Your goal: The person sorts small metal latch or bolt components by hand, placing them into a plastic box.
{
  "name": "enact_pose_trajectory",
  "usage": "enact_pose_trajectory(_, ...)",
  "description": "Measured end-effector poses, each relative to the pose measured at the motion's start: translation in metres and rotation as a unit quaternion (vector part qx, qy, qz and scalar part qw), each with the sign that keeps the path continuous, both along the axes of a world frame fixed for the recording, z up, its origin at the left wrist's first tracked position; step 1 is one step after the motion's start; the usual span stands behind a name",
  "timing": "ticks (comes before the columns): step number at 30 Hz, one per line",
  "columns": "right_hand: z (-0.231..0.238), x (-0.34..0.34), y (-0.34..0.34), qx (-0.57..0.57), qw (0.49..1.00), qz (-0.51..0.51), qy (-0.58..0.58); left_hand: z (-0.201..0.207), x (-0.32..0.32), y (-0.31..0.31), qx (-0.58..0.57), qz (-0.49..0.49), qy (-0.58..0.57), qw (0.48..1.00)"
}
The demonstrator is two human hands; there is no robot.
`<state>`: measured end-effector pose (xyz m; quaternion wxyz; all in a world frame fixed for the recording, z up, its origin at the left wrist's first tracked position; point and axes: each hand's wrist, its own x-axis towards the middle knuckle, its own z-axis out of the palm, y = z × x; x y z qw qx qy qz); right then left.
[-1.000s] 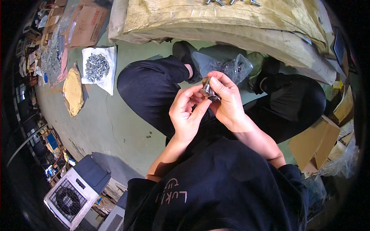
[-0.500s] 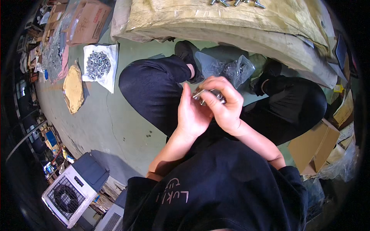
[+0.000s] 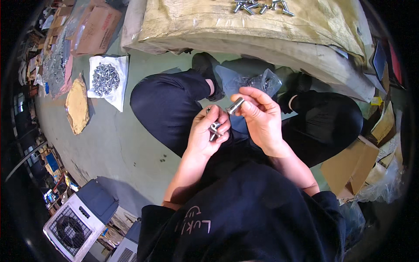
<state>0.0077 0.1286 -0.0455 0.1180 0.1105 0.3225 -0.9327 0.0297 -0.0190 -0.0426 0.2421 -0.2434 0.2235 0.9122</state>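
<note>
Between the thumb and fingers of my right hand point(image 3: 267, 124) is one shiny metal bolt point(image 3: 236, 106) with a wide, flared head, tilted with the head toward my left hand. My left hand point(image 3: 201, 135) is curled around several more metal bolts point(image 3: 214, 130), partly hidden by its fingers. Both hands are close together above my lap, the single bolt just right of the left fingertips. Further off, several similar bolts point(image 3: 248, 7) lie loose on a yellowish woven cover point(image 3: 196, 22). Below its edge, between my feet, is a clear plastic bag point(image 3: 269, 84) with dark contents.
On the floor to the left, a white bag point(image 3: 118, 98) bears a heap of small metal parts point(image 3: 105, 78), beside a flat tan piece point(image 3: 77, 107). Cardboard boxes point(image 3: 97, 28) stand far left, another carton point(image 3: 349, 168) at right. A fan unit point(image 3: 74, 225) stands lower left.
My hands have parted; the right one has drawn a single bolt away while the left has closed around the others. The view has tilted slightly, showing more of the bolts on the cover.
</note>
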Motion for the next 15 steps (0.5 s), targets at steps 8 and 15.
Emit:
enact_pose_trajectory(8, 0.010, 0.007, -0.005, 0.137, 0.987, 0.000, 0.084, 0.035, -0.003, 0.004, -0.217, 0.010, 0.092, 0.972)
enact_pose_trajectory(15, 0.010, 0.008, -0.003, 0.127, 0.989, 0.000, 0.073, 0.039, -0.004, 0.007, -0.247, 0.017, 0.106, 0.963)
